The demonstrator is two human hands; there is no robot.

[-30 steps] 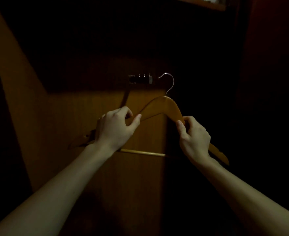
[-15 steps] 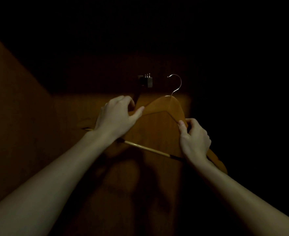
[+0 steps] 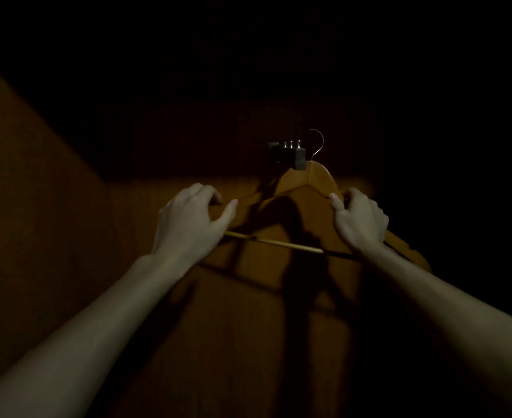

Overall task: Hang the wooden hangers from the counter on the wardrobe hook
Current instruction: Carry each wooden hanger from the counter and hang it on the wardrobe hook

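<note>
Orange-brown hanger (image 3: 318,179) (silvery wire hook (image 3: 322,141))

view: head-worn; facing: forward at wardrobe hook (image 3: 287,154); range: near; views: one

Left hand (image 3: 193,220), right hand (image 3: 361,220) outstretched forward (roughly level), well apart, fingers curled in grip.

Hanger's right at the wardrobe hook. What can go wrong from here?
1. The metal hook of the wooden hanger shows just right of the wardrobe hook, not visibly over it; letting go now would likely drop it.
2. Lighting is very dim, so the metal hook could miss the pegs.
3. The left hand and right hand grip opposite arms; uneven lift may tilt it off.
</note>
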